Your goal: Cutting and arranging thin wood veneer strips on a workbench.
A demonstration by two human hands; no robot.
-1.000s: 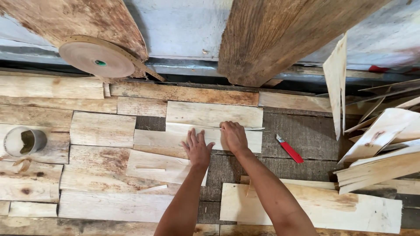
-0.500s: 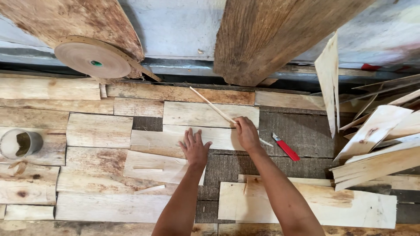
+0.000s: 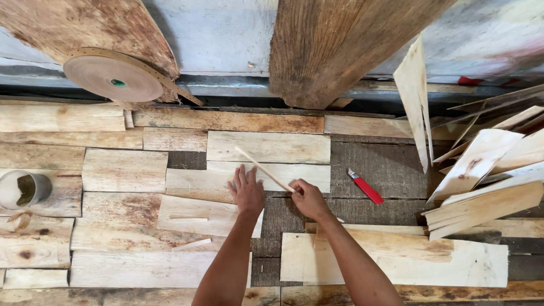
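Thin strip: a narrow sliver of pale wood (image 3: 264,169), one of it in hand, lifted off the veneer sheets; its long axis runs diagonally, the free end pointing up and to the left, the near end inside the right fist.
Right hand: the right hand (image 3: 307,198) is curled closed around the lower end of the strip.
Left hand: the left hand (image 3: 247,190) lies flat, fingers spread, palm down on a veneer sheet (image 3: 249,177), holding nothing; it sits just beside the strip.
Veneer sheets: many pale rectangular pieces laid edge to edge across the counter (image 3: 391,167); too many to count surely.
Loose slivers: two short ones (image 3: 190,245) lie on the sheets left of the left forearm.
Utility knife: one, red-handled (image 3: 366,186), lying right of the right hand, blade end up-left.
Tape roll: one brown roll (image 3: 112,77) at upper left.
Cup: one (image 3: 24,189) at the left edge.
Stack: loose veneer offcuts (image 3: 487,170) piled at right.
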